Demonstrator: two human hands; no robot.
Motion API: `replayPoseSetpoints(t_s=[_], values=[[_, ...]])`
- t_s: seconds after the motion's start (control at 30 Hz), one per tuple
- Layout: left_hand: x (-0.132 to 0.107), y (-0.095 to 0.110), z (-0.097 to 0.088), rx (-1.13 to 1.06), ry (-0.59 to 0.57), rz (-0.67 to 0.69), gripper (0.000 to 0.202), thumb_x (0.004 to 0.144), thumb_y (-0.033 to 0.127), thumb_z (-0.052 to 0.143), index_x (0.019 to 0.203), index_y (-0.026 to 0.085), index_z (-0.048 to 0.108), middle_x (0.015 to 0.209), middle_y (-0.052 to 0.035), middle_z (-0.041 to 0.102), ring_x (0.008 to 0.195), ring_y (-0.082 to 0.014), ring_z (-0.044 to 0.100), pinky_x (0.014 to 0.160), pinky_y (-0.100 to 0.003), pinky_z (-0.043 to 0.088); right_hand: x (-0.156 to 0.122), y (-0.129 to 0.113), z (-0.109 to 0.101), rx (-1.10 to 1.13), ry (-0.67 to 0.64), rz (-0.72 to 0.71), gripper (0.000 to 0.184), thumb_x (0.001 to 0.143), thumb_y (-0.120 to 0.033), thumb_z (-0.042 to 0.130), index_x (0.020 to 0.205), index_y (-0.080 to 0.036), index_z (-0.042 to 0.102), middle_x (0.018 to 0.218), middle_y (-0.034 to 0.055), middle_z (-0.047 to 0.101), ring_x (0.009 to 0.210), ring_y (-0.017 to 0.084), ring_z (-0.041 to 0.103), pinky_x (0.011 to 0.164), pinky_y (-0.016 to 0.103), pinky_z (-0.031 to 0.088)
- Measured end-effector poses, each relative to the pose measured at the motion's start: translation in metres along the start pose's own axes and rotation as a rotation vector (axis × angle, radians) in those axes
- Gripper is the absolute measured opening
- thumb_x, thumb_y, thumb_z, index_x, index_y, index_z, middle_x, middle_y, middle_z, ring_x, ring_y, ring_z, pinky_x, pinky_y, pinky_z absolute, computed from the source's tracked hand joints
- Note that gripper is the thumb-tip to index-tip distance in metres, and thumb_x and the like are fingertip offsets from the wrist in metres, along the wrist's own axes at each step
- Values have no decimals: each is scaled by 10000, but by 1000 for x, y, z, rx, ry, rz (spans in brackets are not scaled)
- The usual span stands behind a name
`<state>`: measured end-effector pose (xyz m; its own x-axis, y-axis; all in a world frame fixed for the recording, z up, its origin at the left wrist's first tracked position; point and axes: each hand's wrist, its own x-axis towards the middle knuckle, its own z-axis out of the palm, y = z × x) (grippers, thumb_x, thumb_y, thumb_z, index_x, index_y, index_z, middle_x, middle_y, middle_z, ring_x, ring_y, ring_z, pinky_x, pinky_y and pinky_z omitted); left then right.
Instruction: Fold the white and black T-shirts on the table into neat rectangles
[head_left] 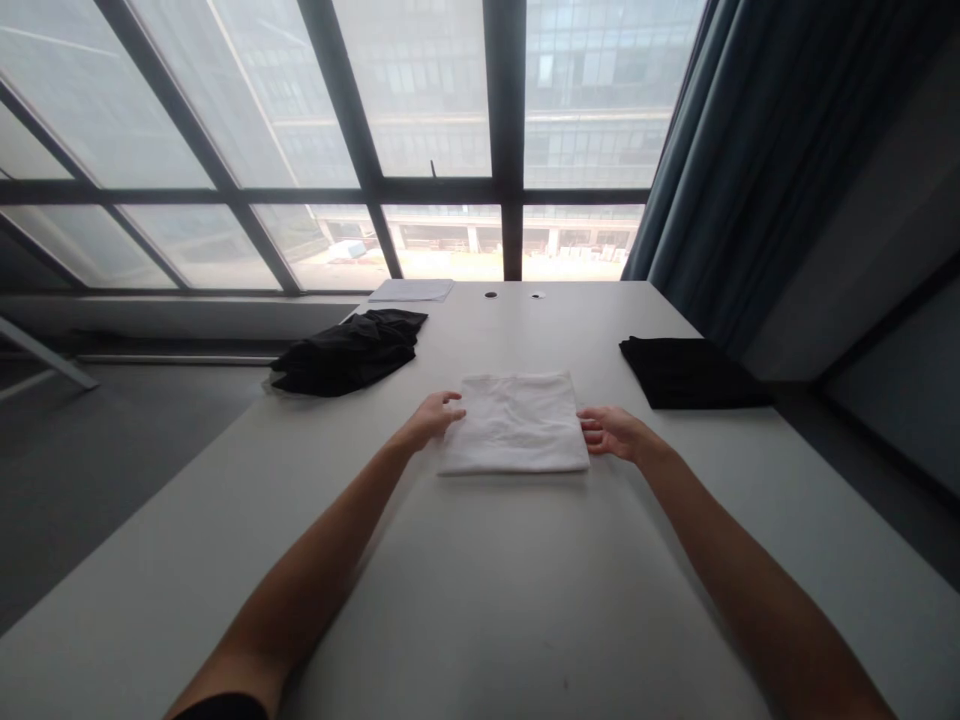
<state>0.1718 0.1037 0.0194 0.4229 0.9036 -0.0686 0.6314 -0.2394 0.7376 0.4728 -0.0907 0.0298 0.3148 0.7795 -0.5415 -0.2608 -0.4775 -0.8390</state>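
A white cloth (517, 425), folded into a flat rectangle with light creases on top, lies in the middle of the table. My left hand (433, 418) is at its left edge, the thumb against the fabric and a finger stretched just beyond it. At the opposite edge my right hand (611, 432) has its fingers curled against the cloth's side. Both hands hold the cloth between them by its edges. Some fingertips are hidden at the fabric, so how far they reach under it cannot be seen.
The long white table (517, 560) runs toward the windows. Bunched black cloth (349, 352) lies at its left edge, and folded black cloth (690, 372) sits on the right. White sheets (411, 290) rest at the far end. A blue curtain (720, 170) hangs on the right.
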Motion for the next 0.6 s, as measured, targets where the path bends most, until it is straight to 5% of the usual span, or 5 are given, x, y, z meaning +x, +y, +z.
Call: replayPoseSetpoints(t_s=[0.1, 0.23, 0.47, 0.6], values=[[-10, 0, -17, -91, -130, -57, 589, 697, 464, 754, 1192, 153, 682, 1059, -109, 688, 847, -216, 682, 731, -311, 558, 6, -1, -1, -3, -27, 49, 50, 887, -185, 580, 846, -169, 555, 658, 10, 592, 486, 98, 532, 482, 209, 471], [-26, 1, -21, -236, -270, -82, 767, 641, 566, 799, 1302, 209, 640, 925, -40, 677, 733, -163, 626, 632, -244, 501, 15, -2, 5, -6, -78, 49, 141, 885, -207, 618, 771, -180, 541, 525, -52, 477, 396, 71, 375, 392, 172, 345], [-30, 2, 4, -164, -108, 213, 794, 701, 650, 702, 1358, 214, 620, 1402, -129, 583, 1233, -340, 572, 992, -393, 501, 18, 8, 13, 122, -232, -239, 316, 731, -273, 783, 1001, -207, 633, 788, 3, 691, 691, 163, 640, 630, 254, 527], [-32, 17, 19, -119, -38, 307, 817, 698, 565, 678, 1413, 184, 575, 1416, -138, 560, 1198, -348, 597, 981, -421, 528, 13, 16, 6, 214, -334, -335, 432, 661, -169, 705, 1086, -200, 635, 890, 17, 732, 760, 185, 670, 658, 260, 524]])
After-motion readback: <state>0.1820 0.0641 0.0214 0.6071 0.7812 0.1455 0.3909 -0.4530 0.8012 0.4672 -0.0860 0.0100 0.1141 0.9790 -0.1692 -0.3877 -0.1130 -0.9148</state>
